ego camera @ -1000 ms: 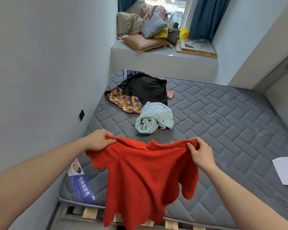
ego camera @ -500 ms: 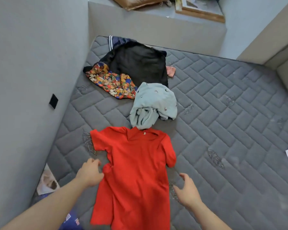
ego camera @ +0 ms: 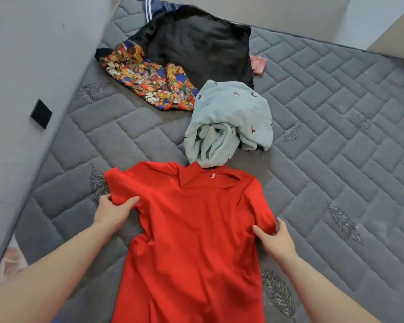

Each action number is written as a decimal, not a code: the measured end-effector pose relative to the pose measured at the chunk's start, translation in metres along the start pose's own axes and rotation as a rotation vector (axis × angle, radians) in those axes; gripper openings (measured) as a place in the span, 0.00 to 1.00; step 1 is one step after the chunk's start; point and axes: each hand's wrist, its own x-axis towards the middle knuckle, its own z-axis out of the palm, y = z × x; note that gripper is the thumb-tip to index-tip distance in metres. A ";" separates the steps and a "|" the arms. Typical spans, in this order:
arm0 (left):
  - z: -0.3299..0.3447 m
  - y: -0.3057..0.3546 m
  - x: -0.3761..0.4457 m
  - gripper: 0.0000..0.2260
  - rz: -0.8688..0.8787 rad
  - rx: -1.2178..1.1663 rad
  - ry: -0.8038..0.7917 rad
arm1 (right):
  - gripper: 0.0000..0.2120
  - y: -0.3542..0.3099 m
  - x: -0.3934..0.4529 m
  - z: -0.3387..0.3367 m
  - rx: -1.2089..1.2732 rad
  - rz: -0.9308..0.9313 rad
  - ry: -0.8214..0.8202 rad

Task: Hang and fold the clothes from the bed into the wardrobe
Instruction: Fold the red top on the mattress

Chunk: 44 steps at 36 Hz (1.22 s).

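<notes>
Hands have both come to the sleeves of the red shirt (ego camera: pixel 191 241). A second ago they held it up in the air by its shoulders. Half a second ago it was down on the bed and both hands were just off its sides. Now the left hand (ego camera: pixel 113 212) has its thumb on top of the left sleeve and its fingers at the sleeve's edge, so it pinches the cloth. The right hand (ego camera: pixel 274 241) lies at the end of the right sleeve with its thumb and fingers on either side of the hem. It looks like a light pinch too, but the grip is hard to see.

Between the two hands the shirt lies flat on the gray mattress (ego camera: pixel 336 159), neck away from the person. It has some wrinkles near the left hand.

I think this means the shirt is laid out and folding is about to start, likely with the sleeves going in toward the middle.

Just past the shirt's collar sits a rolled-up pale blue top (ego camera: pixel 229 122), touching the collar. Farther out from the hands lie a bright patterned cloth (ego camera: pixel 149 80) and a black garment (ego camera: pixel 196 45). A small pink thing (ego camera: pixel 258 64) peeks out to the right of the black one. These all wait their turn. No wardrobe shows here.
</notes>
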 end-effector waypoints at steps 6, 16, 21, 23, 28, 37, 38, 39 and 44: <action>0.006 0.011 0.018 0.22 -0.045 0.001 0.128 | 0.07 -0.010 0.029 -0.002 -0.085 -0.009 0.152; -0.029 0.032 0.019 0.10 0.205 -0.029 0.271 | 0.08 -0.026 0.058 -0.090 0.087 -0.080 0.507; -0.018 0.008 0.006 0.29 -0.017 0.002 0.166 | 0.25 -0.003 0.046 -0.069 0.061 0.001 0.391; -0.010 -0.017 -0.015 0.30 -0.088 0.058 0.134 | 0.27 0.014 0.026 -0.048 0.034 0.031 0.300; 0.003 -0.099 -0.102 0.29 -0.142 0.197 -0.031 | 0.31 0.078 -0.053 0.014 -0.042 0.107 -0.007; 0.002 -0.213 -0.201 0.14 -0.176 0.577 -0.402 | 0.15 0.176 -0.144 0.049 -0.268 0.192 -0.306; 0.000 -0.218 -0.207 0.15 -0.182 0.598 -0.402 | 0.15 0.182 -0.147 0.045 -0.271 0.192 -0.302; -0.003 -0.222 -0.210 0.14 -0.187 0.640 -0.412 | 0.15 0.185 -0.147 0.041 -0.274 0.192 -0.294; -0.031 -0.210 -0.199 0.19 -0.238 1.007 -0.515 | 0.12 0.178 -0.133 0.014 -0.469 0.188 -0.434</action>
